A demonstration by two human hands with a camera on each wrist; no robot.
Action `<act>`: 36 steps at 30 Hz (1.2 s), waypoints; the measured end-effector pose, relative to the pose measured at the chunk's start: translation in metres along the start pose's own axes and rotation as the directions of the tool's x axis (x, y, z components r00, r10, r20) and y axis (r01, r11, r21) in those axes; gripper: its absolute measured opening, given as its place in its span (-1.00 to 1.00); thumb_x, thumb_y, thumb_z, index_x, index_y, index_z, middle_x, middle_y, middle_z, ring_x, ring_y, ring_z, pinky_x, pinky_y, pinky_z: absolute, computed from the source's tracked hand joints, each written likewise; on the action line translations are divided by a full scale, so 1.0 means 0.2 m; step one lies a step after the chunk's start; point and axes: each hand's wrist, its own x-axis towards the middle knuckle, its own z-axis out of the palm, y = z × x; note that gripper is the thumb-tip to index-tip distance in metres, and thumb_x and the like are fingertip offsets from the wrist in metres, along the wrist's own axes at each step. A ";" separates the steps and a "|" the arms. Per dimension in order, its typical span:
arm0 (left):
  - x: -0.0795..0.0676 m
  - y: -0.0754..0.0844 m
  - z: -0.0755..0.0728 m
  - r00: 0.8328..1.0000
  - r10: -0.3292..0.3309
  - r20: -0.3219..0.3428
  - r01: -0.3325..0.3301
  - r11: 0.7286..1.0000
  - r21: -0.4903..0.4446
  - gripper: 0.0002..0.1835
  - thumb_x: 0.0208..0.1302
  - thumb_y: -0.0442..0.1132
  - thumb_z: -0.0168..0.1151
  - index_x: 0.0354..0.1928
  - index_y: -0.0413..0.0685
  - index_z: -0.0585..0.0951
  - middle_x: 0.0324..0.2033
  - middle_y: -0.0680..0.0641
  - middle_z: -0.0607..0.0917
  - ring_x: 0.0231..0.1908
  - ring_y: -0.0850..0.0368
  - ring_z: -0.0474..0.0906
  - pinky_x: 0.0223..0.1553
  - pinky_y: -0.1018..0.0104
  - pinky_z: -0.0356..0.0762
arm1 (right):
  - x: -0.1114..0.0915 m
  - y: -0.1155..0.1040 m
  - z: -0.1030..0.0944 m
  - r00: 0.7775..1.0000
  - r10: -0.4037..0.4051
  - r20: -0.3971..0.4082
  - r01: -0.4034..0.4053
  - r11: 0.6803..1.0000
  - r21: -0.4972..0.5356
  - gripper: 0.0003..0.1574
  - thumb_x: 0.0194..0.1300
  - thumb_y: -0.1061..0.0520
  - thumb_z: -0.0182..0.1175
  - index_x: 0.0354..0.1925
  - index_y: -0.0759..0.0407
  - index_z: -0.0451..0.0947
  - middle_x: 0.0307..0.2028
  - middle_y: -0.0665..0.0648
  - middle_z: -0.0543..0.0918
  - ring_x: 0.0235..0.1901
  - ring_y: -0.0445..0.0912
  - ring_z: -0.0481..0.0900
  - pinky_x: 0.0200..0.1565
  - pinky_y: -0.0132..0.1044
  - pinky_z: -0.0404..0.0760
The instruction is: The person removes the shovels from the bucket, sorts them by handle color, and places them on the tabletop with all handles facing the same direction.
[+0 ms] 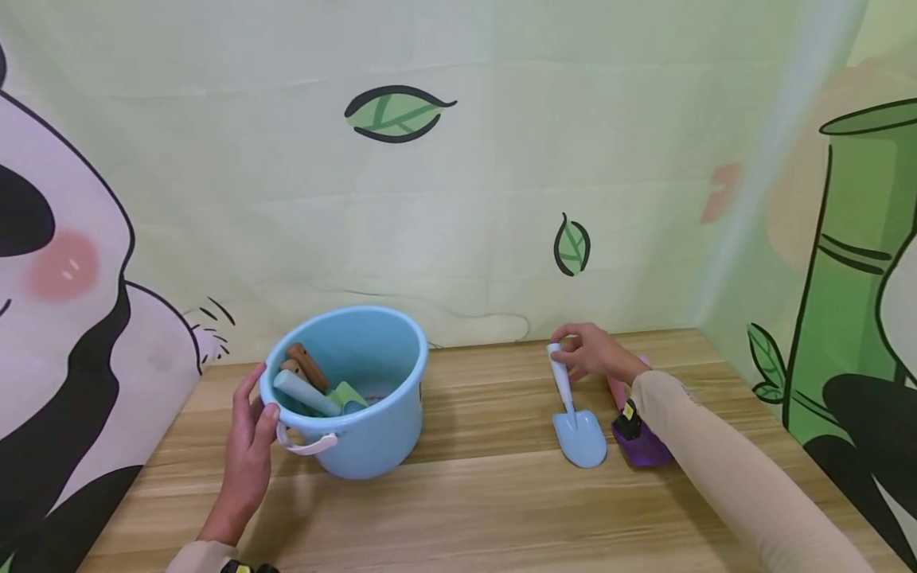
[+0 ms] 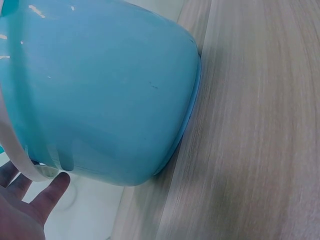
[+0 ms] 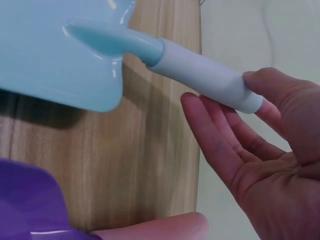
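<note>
My right hand pinches the pale handle end of a light-blue toy shovel, thumb on one side and fingers beneath. Its blade points toward me, and in the right wrist view a shadow lies under the shovel. With fingers fairly straight, my left hand touches the left side of a light-blue bucket near the rim, beside its white handle. Inside the bucket are brown handles, a pale-blue handle and a green piece.
A second toy shovel with a purple blade and pink handle lies right of the blue one, partly hidden by my right wrist. The wooden table meets a cloth backdrop printed with leaves, bamboo and pandas.
</note>
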 end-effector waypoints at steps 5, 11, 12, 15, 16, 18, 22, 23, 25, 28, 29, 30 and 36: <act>0.00 0.00 0.00 1.000 0.003 -0.001 -0.003 1.000 -0.004 -0.39 0.66 -0.13 -0.21 0.63 0.31 -0.02 0.55 -0.05 0.20 0.46 -0.26 0.25 0.12 0.33 0.45 | 0.00 0.02 0.00 0.999 0.033 0.038 -0.033 0.999 -0.002 -0.59 0.45 0.28 0.24 0.20 0.38 0.47 -0.13 0.38 0.68 -0.32 0.10 0.75 -0.22 0.05 0.77; 0.00 -0.01 0.00 1.000 0.008 0.000 -0.008 1.000 -0.010 -0.39 0.66 -0.14 -0.21 0.63 0.32 -0.02 0.55 -0.04 0.20 0.46 -0.26 0.25 0.10 0.40 0.45 | 0.00 0.03 0.01 0.997 0.062 0.055 -0.062 0.998 0.003 -0.57 0.45 0.28 0.23 0.21 0.41 0.45 -0.18 0.37 0.68 -0.40 0.08 0.76 -0.24 0.05 0.78; 0.00 -0.01 0.00 1.000 0.008 0.000 -0.008 1.000 -0.009 -0.39 0.66 -0.14 -0.21 0.63 0.32 -0.02 0.55 -0.04 0.20 0.46 -0.26 0.25 0.11 0.38 0.45 | 0.00 0.04 0.01 0.996 0.067 0.058 -0.068 0.998 0.001 -0.57 0.45 0.27 0.23 0.20 0.41 0.45 -0.19 0.37 0.68 -0.40 0.08 0.76 -0.24 0.05 0.78; 0.00 0.00 0.00 1.000 0.004 0.000 -0.004 1.000 -0.001 -0.39 0.66 -0.13 -0.21 0.63 0.32 -0.02 0.55 -0.04 0.20 0.46 -0.26 0.25 0.12 0.32 0.44 | -0.01 0.05 0.01 0.994 0.083 0.072 -0.083 0.997 -0.001 -0.59 0.44 0.28 0.23 0.18 0.42 0.46 -0.21 0.36 0.68 -0.40 0.11 0.76 -0.26 0.05 0.78; 0.00 0.00 0.00 1.000 0.003 0.000 -0.003 1.000 -0.001 -0.39 0.66 -0.13 -0.21 0.63 0.32 -0.02 0.55 -0.04 0.20 0.46 -0.26 0.25 0.13 0.32 0.44 | -0.01 0.05 0.02 0.993 0.085 0.078 -0.085 0.996 -0.003 -0.59 0.44 0.28 0.23 0.18 0.42 0.46 -0.21 0.36 0.68 -0.40 0.12 0.77 -0.27 0.04 0.78; 0.00 0.00 0.00 1.000 0.004 0.000 -0.004 1.000 0.000 -0.39 0.66 -0.13 -0.21 0.63 0.30 -0.02 0.55 -0.04 0.20 0.46 -0.26 0.25 0.13 0.33 0.44 | -0.01 0.06 0.02 0.992 0.091 0.087 -0.091 0.996 -0.002 -0.59 0.44 0.28 0.23 0.17 0.42 0.46 -0.21 0.35 0.68 -0.40 0.13 0.76 -0.29 0.02 0.78; 0.00 0.00 0.00 1.000 0.008 -0.001 -0.008 1.000 0.001 -0.39 0.66 -0.14 -0.21 0.64 0.27 -0.02 0.55 -0.05 0.21 0.45 -0.26 0.26 0.12 0.35 0.45 | -0.01 0.07 0.03 0.990 0.104 0.095 -0.104 0.995 -0.008 -0.60 0.45 0.27 0.23 0.17 0.42 0.46 -0.22 0.34 0.66 -0.41 0.10 0.75 -0.33 -0.04 0.78; 0.00 0.00 0.00 1.000 0.009 -0.001 -0.009 1.000 0.002 -0.39 0.66 -0.14 -0.21 0.64 0.26 -0.02 0.55 -0.05 0.21 0.45 -0.26 0.26 0.13 0.35 0.45 | -0.01 0.07 0.03 0.989 0.112 0.095 -0.112 0.994 -0.007 -0.60 0.45 0.27 0.23 0.17 0.42 0.46 -0.22 0.33 0.66 -0.41 0.09 0.75 -0.33 -0.05 0.79; 0.00 0.01 0.00 1.000 0.009 -0.001 -0.009 1.000 0.005 -0.39 0.66 -0.14 -0.21 0.64 0.26 -0.02 0.55 -0.05 0.21 0.45 -0.26 0.26 0.13 0.33 0.45 | -0.01 0.07 0.03 0.987 0.128 0.100 -0.128 0.992 -0.005 -0.61 0.45 0.28 0.22 0.17 0.42 0.46 -0.23 0.32 0.66 -0.41 0.07 0.73 -0.33 -0.07 0.79; 0.00 0.00 0.00 1.000 0.007 0.000 -0.007 1.000 0.007 -0.39 0.66 -0.14 -0.21 0.64 0.26 -0.02 0.55 -0.06 0.20 0.46 -0.27 0.25 0.14 0.29 0.45 | -0.02 0.06 0.03 0.985 0.139 0.106 -0.139 0.990 -0.012 -0.62 0.45 0.29 0.21 0.16 0.43 0.47 -0.25 0.30 0.65 -0.40 0.05 0.71 -0.34 -0.08 0.79; 0.00 0.01 0.00 1.000 0.006 -0.001 -0.005 1.000 0.007 -0.39 0.66 -0.13 -0.21 0.64 0.27 -0.02 0.55 -0.05 0.20 0.46 -0.26 0.25 0.14 0.27 0.44 | -0.02 0.06 0.04 0.984 0.145 0.105 -0.145 0.989 -0.012 -0.62 0.45 0.30 0.21 0.16 0.43 0.47 -0.26 0.30 0.64 -0.40 0.06 0.70 -0.34 -0.08 0.79; 0.00 0.00 0.00 1.000 0.004 -0.001 -0.004 1.000 0.007 -0.39 0.66 -0.13 -0.21 0.64 0.28 -0.02 0.55 -0.05 0.20 0.46 -0.26 0.25 0.15 0.25 0.44 | -0.02 0.06 0.04 0.983 0.148 0.105 -0.147 0.989 -0.016 -0.63 0.45 0.30 0.21 0.16 0.43 0.48 -0.27 0.29 0.64 -0.40 0.07 0.70 -0.35 -0.09 0.78; 0.00 0.00 0.00 1.000 -0.004 0.001 0.004 1.000 0.006 -0.39 0.66 -0.12 -0.21 0.64 0.28 -0.03 0.55 -0.04 0.19 0.46 -0.26 0.25 0.17 0.17 0.43 | -0.02 0.07 0.04 0.982 0.158 0.106 -0.156 0.987 -0.020 -0.61 0.46 0.29 0.20 0.18 0.42 0.47 -0.31 0.26 0.61 -0.38 0.09 0.69 -0.36 -0.11 0.78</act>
